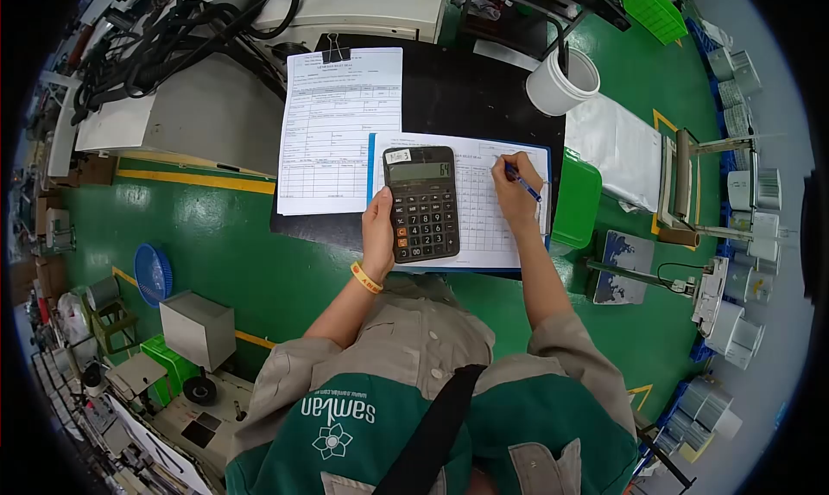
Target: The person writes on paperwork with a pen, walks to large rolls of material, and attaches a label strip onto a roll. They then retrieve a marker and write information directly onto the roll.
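Note:
My left hand [377, 233] grips a dark calculator [423, 203] by its left edge, above the papers; its display seems to read 64. In my right hand [516, 188] is a blue pen [523, 184], its tip end over a printed form [484, 227] with a table grid. That form lies on a blue folder [371, 168], partly covered by the calculator. To the left, a stack of printed sheets [341, 132] is held at the top by a black binder clip [336, 47].
The papers lie on a black table [432, 89]. A white bucket [561, 82] stands at its back right corner, and a green bin [576, 203] is beside the right edge. Black cables [199, 28] hang over a machine at the left. A blue basket [153, 274] is on the green floor.

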`<control>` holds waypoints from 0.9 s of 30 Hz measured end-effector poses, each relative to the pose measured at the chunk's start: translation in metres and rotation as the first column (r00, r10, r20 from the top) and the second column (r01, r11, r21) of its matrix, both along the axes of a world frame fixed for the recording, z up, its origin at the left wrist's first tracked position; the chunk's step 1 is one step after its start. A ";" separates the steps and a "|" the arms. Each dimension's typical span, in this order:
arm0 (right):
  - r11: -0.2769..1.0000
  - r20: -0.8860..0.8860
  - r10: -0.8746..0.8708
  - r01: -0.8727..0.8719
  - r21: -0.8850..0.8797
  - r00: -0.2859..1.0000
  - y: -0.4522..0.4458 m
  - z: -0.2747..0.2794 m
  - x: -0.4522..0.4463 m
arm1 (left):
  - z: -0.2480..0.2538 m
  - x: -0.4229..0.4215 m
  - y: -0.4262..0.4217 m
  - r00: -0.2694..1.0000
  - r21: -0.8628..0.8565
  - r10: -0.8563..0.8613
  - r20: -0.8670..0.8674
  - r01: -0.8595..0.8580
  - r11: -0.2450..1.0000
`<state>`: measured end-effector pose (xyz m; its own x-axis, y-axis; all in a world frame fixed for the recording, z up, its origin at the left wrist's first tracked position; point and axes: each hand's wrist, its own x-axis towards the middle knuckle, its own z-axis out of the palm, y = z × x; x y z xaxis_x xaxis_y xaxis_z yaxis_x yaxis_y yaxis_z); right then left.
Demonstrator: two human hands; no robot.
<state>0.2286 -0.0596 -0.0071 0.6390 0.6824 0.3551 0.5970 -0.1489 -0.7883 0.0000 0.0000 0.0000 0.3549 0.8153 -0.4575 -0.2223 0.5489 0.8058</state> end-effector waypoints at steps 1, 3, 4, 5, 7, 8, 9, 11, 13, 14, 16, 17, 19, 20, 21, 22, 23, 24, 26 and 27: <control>1.000 0.005 0.000 0.000 -0.006 1.000 0.000 0.000 0.000 | 0.003 0.001 0.000 1.000 0.003 -0.003 0.005 0.003 1.000; 1.000 0.009 0.003 -0.002 -0.013 1.000 -0.001 0.000 0.002 | 0.005 0.002 -0.002 1.000 0.004 -0.001 0.015 0.001 1.000; 1.000 0.004 0.006 -0.006 -0.013 1.000 -0.003 0.000 0.002 | 0.005 0.002 -0.003 1.000 0.004 0.003 0.014 -0.003 1.000; 1.000 0.001 0.009 -0.009 -0.008 1.000 -0.003 0.001 0.002 | 0.005 0.002 -0.002 1.000 0.008 0.006 0.016 -0.006 1.000; 0.999 -0.021 -0.040 0.041 0.030 0.999 -0.004 0.005 0.000 | 0.003 0.002 -0.001 1.000 -0.005 0.010 -0.001 -0.010 1.000; 0.996 -0.040 -0.066 0.069 0.059 0.997 -0.005 0.007 -0.002 | 0.003 0.001 -0.001 1.000 -0.005 0.005 -0.005 -0.005 1.000; 0.991 -0.058 -0.094 0.098 0.090 0.994 -0.007 0.010 -0.003 | 0.003 0.000 -0.001 1.000 -0.003 -0.002 -0.006 0.002 1.000; 0.990 -0.044 -0.106 0.109 0.088 0.993 -0.020 0.012 -0.009 | 0.003 0.002 -0.001 1.000 -0.004 0.014 0.011 -0.014 1.000; 0.987 -0.037 -0.105 0.109 0.116 0.994 -0.037 0.016 -0.022 | 0.006 0.001 -0.001 1.000 0.004 0.006 0.028 -0.006 1.000; 0.989 -0.047 -0.112 0.116 0.092 0.993 -0.048 0.011 -0.027 | 0.003 0.001 -0.001 1.000 -0.011 0.007 0.016 -0.007 1.000; 0.988 -0.131 -0.133 0.141 0.060 0.982 -0.070 0.004 -0.039 | -0.001 0.001 -0.001 0.999 -0.015 0.002 0.039 -0.002 1.000; 0.986 -0.168 -0.147 0.158 0.056 0.975 -0.080 0.000 -0.044 | -0.001 0.001 0.000 0.999 -0.018 0.001 0.048 0.000 1.000; 0.969 -0.214 -0.197 0.223 0.105 0.957 -0.094 -0.005 -0.051 | 0.001 0.002 0.001 1.000 -0.016 0.003 0.028 -0.003 1.000; 0.966 -0.273 -0.209 0.241 0.089 0.939 -0.099 -0.003 -0.052 | -0.009 -0.002 0.001 1.000 0.002 -0.012 0.014 0.012 1.000; 0.962 -0.328 -0.218 0.258 0.083 0.919 -0.104 0.000 -0.052 | -0.012 -0.004 0.001 1.000 0.028 -0.029 0.004 0.029 0.999; 0.959 -0.293 -0.252 0.277 0.049 0.923 -0.121 -0.010 -0.057 | -0.008 -0.011 -0.011 1.000 -0.055 -0.016 0.006 0.016 0.998; 0.949 -0.223 -0.265 0.295 0.113 0.938 -0.107 -0.014 -0.039 | -0.008 -0.006 -0.004 0.998 -0.034 -0.013 0.055 0.015 0.999; 0.940 -0.218 -0.291 0.321 0.115 0.931 -0.108 -0.010 -0.038 | -0.007 0.000 0.001 0.994 -0.014 -0.012 0.104 0.013 1.000; 0.925 -0.219 -0.309 0.346 0.155 0.926 -0.108 -0.001 -0.040 | -0.021 -0.006 0.003 0.989 -0.033 -0.016 0.150 0.021 0.999; 0.918 -0.216 -0.302 0.344 0.196 0.929 -0.108 0.002 -0.038 | -0.021 -0.008 0.007 0.986 -0.090 -0.016 0.166 0.031 0.995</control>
<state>0.1904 -0.1681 -0.0055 0.8776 0.3426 0.3351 0.3932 -0.1148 -0.9123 -0.0084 0.0065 -0.0212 0.4504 0.7632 -0.4633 -0.3345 0.6253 0.7050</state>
